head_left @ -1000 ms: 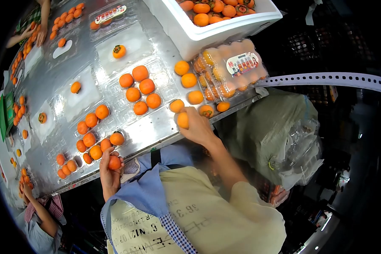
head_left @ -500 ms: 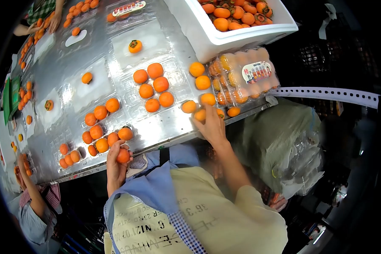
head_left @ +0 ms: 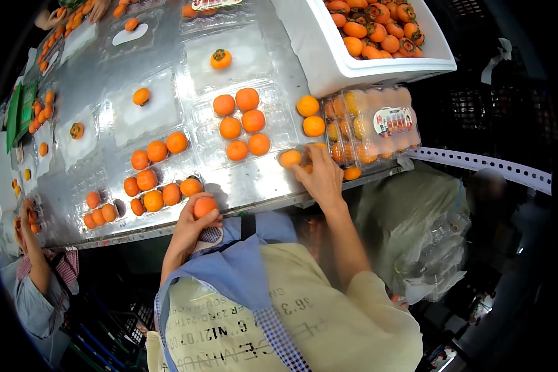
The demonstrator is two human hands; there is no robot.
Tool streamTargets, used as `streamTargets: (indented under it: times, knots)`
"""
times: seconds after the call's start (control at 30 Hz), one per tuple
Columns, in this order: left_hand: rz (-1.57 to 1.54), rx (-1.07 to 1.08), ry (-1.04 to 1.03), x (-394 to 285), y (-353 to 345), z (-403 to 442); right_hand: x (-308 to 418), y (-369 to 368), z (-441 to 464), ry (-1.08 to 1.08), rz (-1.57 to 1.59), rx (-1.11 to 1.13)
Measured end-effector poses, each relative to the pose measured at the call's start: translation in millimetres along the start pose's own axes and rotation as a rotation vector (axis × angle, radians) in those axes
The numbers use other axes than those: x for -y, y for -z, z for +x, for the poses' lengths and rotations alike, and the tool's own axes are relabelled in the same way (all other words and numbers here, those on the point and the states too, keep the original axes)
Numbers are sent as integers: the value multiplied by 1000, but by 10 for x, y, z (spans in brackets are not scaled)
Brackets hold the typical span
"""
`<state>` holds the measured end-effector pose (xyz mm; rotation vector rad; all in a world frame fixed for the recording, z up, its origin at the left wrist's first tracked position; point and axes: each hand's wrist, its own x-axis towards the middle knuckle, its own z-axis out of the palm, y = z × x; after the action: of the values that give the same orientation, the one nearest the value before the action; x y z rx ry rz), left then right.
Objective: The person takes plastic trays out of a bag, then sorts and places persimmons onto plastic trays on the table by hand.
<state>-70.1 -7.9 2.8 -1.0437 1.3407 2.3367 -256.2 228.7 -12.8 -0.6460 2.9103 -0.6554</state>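
My left hand (head_left: 191,228) is closed around an orange persimmon (head_left: 204,206) by the table's front edge. Over a group of loose persimmons near that edge, my right hand (head_left: 323,180) has its fingers bent down around a persimmon (head_left: 307,168), mostly hidden by the hand. Another loose persimmon (head_left: 290,159) lies just left of my right fingertips. Between my hands and farther back, a clear plastic tray (head_left: 278,133) holds several persimmons in its cups. To the left, a second clear tray (head_left: 181,166) is also partly filled with persimmons.
A white foam box (head_left: 328,65) full of persimmons stands at the back right. Beside it sits a closed, labelled clear pack (head_left: 395,121). A perforated white strip (head_left: 490,166) juts past the table edge. Co-workers' hands (head_left: 28,226) handle fruit at left.
My left hand has moved right within the view with its persimmon. My right hand has shifted slightly right and its fingers bend over the loose fruit. The whole view has shifted a little.
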Motion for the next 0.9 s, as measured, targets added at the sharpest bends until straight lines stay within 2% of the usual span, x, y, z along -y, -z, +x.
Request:
streamTargets:
  times: [0.1, 0.2, 0.23, 0.37, 0.47, 0.6, 0.73, 0.83, 0.9]
  knots:
    - [359, 52, 10, -5, -93, 197, 51, -32, 4, 45, -23, 14]
    - [799, 61, -136, -82, -232, 333, 77, -126, 13, 108, -84, -2]
    - [1068, 83, -436, 2, -177, 445, 71, -160, 10, 127, -110, -12]
    - [1105, 91, -322, 39, -309, 594, 92, -227, 47, 132, -156, -27]
    - [1190, 124, -471, 146, -302, 651, 84, -245, 54, 107, -145, -6]
    - [1264, 96, -420, 132, -333, 592, 62, -246, 55, 121, -87, 7]
    - [1392, 17, -504, 93, -371, 540, 138, -83, 48, 95, 56, 18]
    - [1455, -32, -606, 65, -363, 500, 124, -17, 22, -152, 478, 153]
    - [1475, -56, -630, 17, -405, 455, 47, -46, -16, -208, 779, 189]
